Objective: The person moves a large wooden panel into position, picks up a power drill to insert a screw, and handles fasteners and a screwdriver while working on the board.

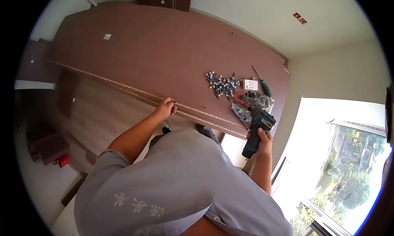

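Note:
My right hand [264,143] is wrapped round the grip of a dark cordless drill [262,120], whose red-tipped front points up and left over the panel. At the near edge of a large brown board [143,51], my left hand [165,108] is closed, its fingertips at the chipboard edge. Something small and dark shows at those fingertips, too small to name. Beyond the drill lie a pile of blue-and-white furniture fittings [221,86] and clear plastic bags [262,102] of dark hardware.
A small white box [250,84] and a green-handled screwdriver [266,88] lie near the board's right end. A second board edge [205,122] shows below the top one. To the right is a bright window [344,170]; brown boxes [47,145] stand on the floor at left.

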The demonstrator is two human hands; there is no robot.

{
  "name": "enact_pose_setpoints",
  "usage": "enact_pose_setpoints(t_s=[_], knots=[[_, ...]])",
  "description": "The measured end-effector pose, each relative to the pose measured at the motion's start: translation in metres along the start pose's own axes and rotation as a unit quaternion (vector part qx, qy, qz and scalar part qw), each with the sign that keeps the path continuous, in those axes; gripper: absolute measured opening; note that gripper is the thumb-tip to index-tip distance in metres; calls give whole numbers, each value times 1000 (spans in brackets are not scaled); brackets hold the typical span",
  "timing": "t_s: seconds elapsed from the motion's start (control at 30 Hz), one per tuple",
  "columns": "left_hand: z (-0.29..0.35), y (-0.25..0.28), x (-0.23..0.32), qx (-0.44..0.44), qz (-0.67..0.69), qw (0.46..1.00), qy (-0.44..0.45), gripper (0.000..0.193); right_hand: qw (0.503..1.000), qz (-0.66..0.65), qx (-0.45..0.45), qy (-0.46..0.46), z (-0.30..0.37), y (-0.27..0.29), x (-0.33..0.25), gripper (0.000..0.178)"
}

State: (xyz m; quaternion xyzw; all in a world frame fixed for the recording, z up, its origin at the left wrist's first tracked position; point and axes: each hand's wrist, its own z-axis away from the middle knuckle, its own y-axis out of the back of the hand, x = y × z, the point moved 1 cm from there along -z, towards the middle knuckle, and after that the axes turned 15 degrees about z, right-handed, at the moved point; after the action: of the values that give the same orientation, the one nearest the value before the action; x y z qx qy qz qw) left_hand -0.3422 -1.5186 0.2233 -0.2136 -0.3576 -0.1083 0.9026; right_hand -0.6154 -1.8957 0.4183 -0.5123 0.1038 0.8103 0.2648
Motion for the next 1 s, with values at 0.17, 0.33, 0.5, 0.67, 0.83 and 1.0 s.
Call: enact_pose_setpoints(t_s=[0.17, 0.33, 0.5, 0.67, 0.83, 1.0], knots=[[-35, -22, 55, 6, 95, 995, -2, 10, 997, -12, 71, -19, 79, -31, 33, 48], [-110, -61, 69, 3, -60, 994, -89, 13, 990, -39, 124, -54, 127, -37, 49, 49], [-150, -126, 65, 41, -411, 833, -368, 44, 984, -46, 161, -58, 137, -7, 54, 50], [-113, -195, 53, 10, -552, 748, -368, 96, 982, -40, 178, -58, 126, 39, 49, 53], [-94, -254, 39, -29, -621, 695, -361, 105, 982, -16, 175, -64, 118, 59, 20, 53], [-117, -256, 14, -54, -606, 653, -451, 80, 986, -14, 152, -64, 107, 68, 17, 53]])
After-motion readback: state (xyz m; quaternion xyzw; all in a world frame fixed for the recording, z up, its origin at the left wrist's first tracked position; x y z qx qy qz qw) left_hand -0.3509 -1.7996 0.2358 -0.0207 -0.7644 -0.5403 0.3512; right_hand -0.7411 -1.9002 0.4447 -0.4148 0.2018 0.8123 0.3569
